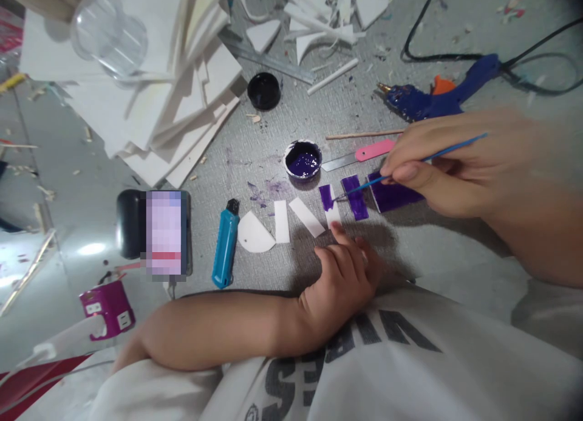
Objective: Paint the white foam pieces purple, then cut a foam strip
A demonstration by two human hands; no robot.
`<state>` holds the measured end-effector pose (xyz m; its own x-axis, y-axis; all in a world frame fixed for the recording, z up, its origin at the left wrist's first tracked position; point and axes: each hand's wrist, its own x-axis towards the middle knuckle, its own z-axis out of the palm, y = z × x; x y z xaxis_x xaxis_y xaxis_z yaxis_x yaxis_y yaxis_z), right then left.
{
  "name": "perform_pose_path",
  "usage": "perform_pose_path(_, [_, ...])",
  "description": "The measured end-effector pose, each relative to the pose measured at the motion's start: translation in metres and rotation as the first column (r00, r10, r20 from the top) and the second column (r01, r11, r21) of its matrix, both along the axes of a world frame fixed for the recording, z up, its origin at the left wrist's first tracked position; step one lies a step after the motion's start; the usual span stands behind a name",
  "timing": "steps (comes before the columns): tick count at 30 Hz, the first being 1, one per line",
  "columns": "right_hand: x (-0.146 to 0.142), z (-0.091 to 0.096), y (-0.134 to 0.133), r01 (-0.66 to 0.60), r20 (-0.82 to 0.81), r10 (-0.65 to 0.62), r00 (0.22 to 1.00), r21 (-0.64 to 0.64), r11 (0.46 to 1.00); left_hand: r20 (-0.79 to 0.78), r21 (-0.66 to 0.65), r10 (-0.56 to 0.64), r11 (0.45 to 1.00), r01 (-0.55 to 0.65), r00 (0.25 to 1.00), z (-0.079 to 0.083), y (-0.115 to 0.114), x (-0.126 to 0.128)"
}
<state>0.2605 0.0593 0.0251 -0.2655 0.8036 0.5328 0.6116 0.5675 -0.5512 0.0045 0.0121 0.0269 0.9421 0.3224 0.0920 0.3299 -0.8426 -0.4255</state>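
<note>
My right hand pinches a thin blue-handled paintbrush between thumb and fingers. The brush tip touches a small white strip, whose upper part is coated purple. At the strip's lower end rests a fingertip of my left hand; its other fingers are loosely bent. To the right of this strip lie a purple-painted piece and a larger purple panel, partly behind my right hand. Two unpainted strips and a white rounded piece lie left. Above stands an open pot of purple paint.
A pink-handled blade and a thin stick lie beyond the painted pieces. A blue glue gun with its cord is farther back. Left are a teal cutter, a phone, stacked white sheets and a black lid.
</note>
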Motion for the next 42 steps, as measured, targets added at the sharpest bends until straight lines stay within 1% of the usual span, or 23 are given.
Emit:
perform_pose_path(1, [0.0,-0.001,0.001,0.015,0.012,-0.015,1.0,0.043,0.999,-0.003,-0.001,0.0,1.0,0.0,1.0,0.0,0.0,0.0])
perform_pose_path(2, [0.0,-0.001,0.0,0.059,0.02,-0.061,0.998,0.068,0.996,-0.009,-0.007,-0.001,1.0,0.001,1.0,0.0,0.0,0.0])
perform_pose_path(4, [-0.002,0.0,-0.002,0.168,0.02,-0.17,0.985,0.092,0.981,-0.006,-0.014,-0.004,1.0,0.004,1.0,0.0,0.0,-0.001])
perform_pose_path(5, [-0.003,0.001,-0.004,0.197,0.015,-0.2,0.98,0.098,0.975,-0.002,-0.016,-0.006,1.0,0.006,1.0,0.0,-0.001,-0.001])
perform_pose_path(7, [-0.005,0.004,-0.006,0.19,-0.008,-0.19,0.982,0.057,0.98,0.002,-0.015,-0.007,1.0,0.007,1.0,-0.001,-0.002,-0.001])
perform_pose_path(11, [-0.002,0.007,-0.005,0.098,-0.067,-0.106,0.992,-0.113,0.989,-0.013,-0.014,0.0,1.0,0.0,1.0,-0.003,-0.002,-0.001])
perform_pose_path(12, [0.0,0.007,-0.003,0.059,-0.061,-0.066,0.996,-0.116,0.991,-0.01,-0.013,-0.001,1.0,0.001,1.0,-0.003,-0.002,-0.001])
perform_pose_path(15, [0.004,0.002,0.002,-0.022,0.0,0.022,1.0,-0.049,0.999,0.0,-0.021,-0.007,1.0,0.007,1.0,-0.003,-0.002,-0.001])
perform_pose_path(17, [0.004,-0.001,0.003,0.02,0.029,-0.021,0.999,0.012,1.0,0.0,-0.03,-0.006,1.0,0.006,1.0,-0.003,-0.003,-0.001])
perform_pose_path(21, [-0.004,0.0,-0.003,0.167,0.009,-0.169,0.986,0.113,0.979,-0.01,-0.035,-0.009,0.999,0.008,1.0,-0.002,-0.002,-0.002])
perform_pose_path(22, [-0.005,0.002,-0.005,0.186,0.001,-0.187,0.982,0.115,0.976,-0.012,-0.034,-0.011,0.999,0.01,1.0,-0.001,-0.002,-0.002])
perform_pose_path(24, [-0.007,0.007,-0.008,0.211,-0.017,-0.211,0.977,0.034,0.977,-0.021,-0.034,-0.016,0.999,0.016,1.0,0.0,-0.001,-0.002])
perform_pose_path(26, [-0.005,0.01,-0.007,0.196,-0.041,-0.201,0.979,-0.111,0.974,-0.023,-0.03,-0.016,0.999,0.015,1.0,0.0,-0.001,-0.001])
perform_pose_path(27, [-0.003,0.011,-0.006,0.154,-0.054,-0.161,0.985,-0.122,0.981,-0.02,-0.027,-0.013,1.0,0.012,1.0,0.0,-0.001,-0.001])
perform_pose_path(28, [-0.001,0.01,-0.003,0.07,-0.057,-0.076,0.996,-0.101,0.992,-0.017,-0.027,-0.009,1.0,0.009,1.0,-0.001,-0.002,-0.001])
perform_pose_path(29, [0.001,0.009,-0.001,0.024,-0.05,-0.028,0.998,-0.072,0.997,-0.012,-0.034,-0.007,0.999,0.006,1.0,-0.001,-0.002,-0.002])
perform_pose_path(30, [0.002,0.006,0.002,-0.008,-0.042,0.007,0.999,-0.03,1.0,-0.011,-0.05,-0.007,0.999,0.006,1.0,-0.002,-0.002,-0.002])
perform_pose_path(31, [0.002,0.004,0.003,-0.01,-0.031,0.01,0.999,0.003,1.0,-0.013,-0.072,-0.011,0.997,0.01,1.0,-0.002,-0.002,-0.002])
perform_pose_path(34, [0.0,-0.001,0.005,0.15,0.024,-0.151,0.988,0.028,0.988,-0.023,-0.093,-0.025,0.995,0.023,0.999,-0.002,-0.002,-0.004])
perform_pose_path(35, [-0.002,-0.002,0.005,0.212,0.032,-0.213,0.976,0.037,0.977,-0.024,-0.077,-0.027,0.997,0.025,0.999,-0.002,-0.002,-0.004])
perform_pose_path(37, [-0.004,-0.003,0.003,0.292,0.003,-0.293,0.956,0.078,0.953,-0.017,-0.039,-0.022,0.999,0.021,1.0,-0.002,-0.002,-0.004])
perform_pose_path(39, [-0.004,-0.001,0.001,0.307,-0.036,-0.305,0.952,0.072,0.949,-0.013,-0.036,-0.014,0.999,0.014,1.0,-0.002,-0.002,-0.003])
perform_pose_path(42, [-0.001,0.0,0.0,0.244,-0.087,-0.25,0.964,-0.07,0.967,-0.016,-0.061,-0.01,0.998,0.009,1.0,-0.003,-0.003,-0.002])
